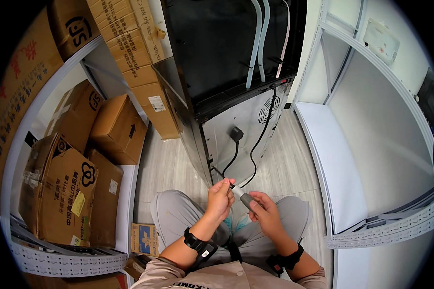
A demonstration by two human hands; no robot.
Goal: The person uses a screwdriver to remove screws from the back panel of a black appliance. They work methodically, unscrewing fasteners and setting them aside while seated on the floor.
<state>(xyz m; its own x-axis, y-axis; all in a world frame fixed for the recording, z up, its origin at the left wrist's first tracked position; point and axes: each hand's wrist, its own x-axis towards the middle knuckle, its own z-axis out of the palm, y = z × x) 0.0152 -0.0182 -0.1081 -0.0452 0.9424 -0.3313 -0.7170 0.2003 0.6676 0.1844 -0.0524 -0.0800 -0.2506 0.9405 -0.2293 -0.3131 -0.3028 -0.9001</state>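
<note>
Beige shirt (226, 278), right hand (266, 214) gripping screwdriver (243, 194), black plug (236, 134) beyond, cartons (65, 192), shelving (340, 164)

The shirt (226, 276) is beige; trousers (294, 216) grey; buckled wristbands (194, 240) black.

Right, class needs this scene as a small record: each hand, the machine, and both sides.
Right hand: closed around a grey-handled tool
Left hand: fingers pinched at the tool's front end; exact grip unclear
Machine: dark upper part, light lower panel, round vent
Plug: black, at the lower panel
Left side: cardboard boxes on shelving
Right side: pale shelf
</note>
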